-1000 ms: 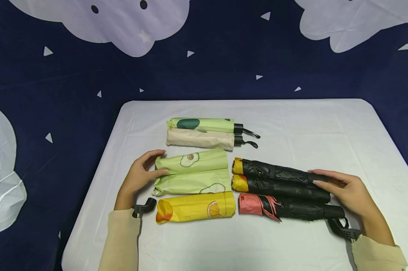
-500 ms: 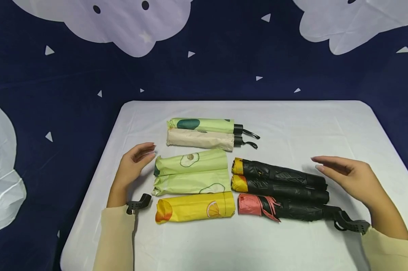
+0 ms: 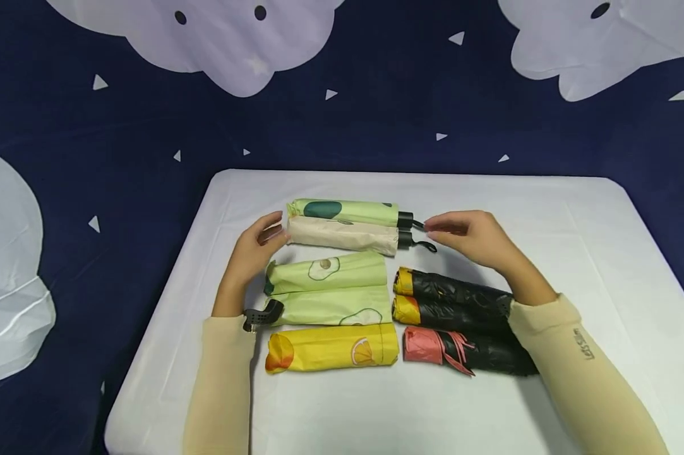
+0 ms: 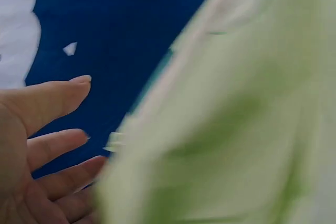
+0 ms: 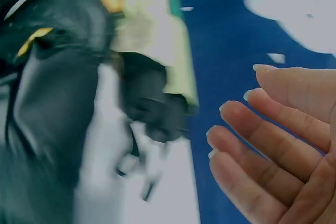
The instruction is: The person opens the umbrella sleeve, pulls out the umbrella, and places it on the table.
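Note:
Two folded umbrellas in covers, one pale green (image 3: pixel 355 212) and one beige (image 3: pixel 342 234), lie side by side at the back of the table, black handles to the right. My left hand (image 3: pixel 256 248) is at their left end, thumb close to the beige cover; contact cannot be told. At the other end my right hand (image 3: pixel 472 235) is beside the wrist straps (image 3: pixel 425 246), fingertips overlapping one in the head view. Both wrist views show loosely extended fingers on my left hand (image 4: pixel 42 145) and right hand (image 5: pixel 283 140), holding nothing.
Nearer lie two green avocado-print covers (image 3: pixel 347 270) and a yellow orange-print cover (image 3: pixel 333 347) on the white table (image 3: pixel 342 411). To their right are two black umbrellas with yellow ends (image 3: pixel 455 287) and one with a pink end (image 3: pixel 424 344), partly under my right sleeve (image 3: pixel 580 366).
Both hands have left the middle row, where they were at the green covers and black umbrellas. They have moved back to the two far umbrellas, the right hand also leftward.

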`<state>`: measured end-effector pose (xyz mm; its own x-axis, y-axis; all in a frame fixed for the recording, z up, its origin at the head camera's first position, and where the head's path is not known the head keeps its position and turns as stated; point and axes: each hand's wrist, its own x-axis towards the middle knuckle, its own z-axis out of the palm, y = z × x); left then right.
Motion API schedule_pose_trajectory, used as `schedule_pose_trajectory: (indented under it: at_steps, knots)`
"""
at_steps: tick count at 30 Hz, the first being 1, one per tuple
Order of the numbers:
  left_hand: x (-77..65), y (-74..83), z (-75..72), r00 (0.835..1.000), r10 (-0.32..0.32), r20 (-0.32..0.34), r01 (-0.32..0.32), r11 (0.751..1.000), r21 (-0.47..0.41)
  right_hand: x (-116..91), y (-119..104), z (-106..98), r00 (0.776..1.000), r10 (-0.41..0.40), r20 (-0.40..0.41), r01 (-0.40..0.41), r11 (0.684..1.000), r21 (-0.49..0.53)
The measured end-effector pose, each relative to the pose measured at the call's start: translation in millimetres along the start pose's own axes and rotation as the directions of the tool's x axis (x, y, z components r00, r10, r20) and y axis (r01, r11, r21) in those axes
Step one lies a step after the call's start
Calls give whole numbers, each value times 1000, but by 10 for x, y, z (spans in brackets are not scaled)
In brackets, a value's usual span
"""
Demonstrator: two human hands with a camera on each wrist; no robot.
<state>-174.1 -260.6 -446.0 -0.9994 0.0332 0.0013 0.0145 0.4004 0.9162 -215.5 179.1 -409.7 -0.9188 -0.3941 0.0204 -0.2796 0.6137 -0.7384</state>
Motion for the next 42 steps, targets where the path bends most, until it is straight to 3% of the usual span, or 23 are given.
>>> schedule_pose_trajectory:
  at_steps: [5,10,14,19,27,42]
  knots:
    - [65,-78,165,999,-22,32,22,1000,-1,187,175,295,999,-4,34,2,999,46]
    - [98,-96,228,999,-45,31,45,999,-23,242,344,435,999,13,36,-18,992,127]
    - [57,16,235,996,-78,41,79,996,-34,272,438,501,998,51,48,-59,984,169]
    - [-43,158,215,997,-75,24,75,996,-36,307,452,568,996,68,54,-74,989,126]
    - [66,-335,222,998,-46,-41,42,994,-103,297,442,597,998,45,54,-48,997,68]
    - [114,-341,241,1000,-1,-7,1,998,-71,337,499,627,998,-44,36,45,999,-16]
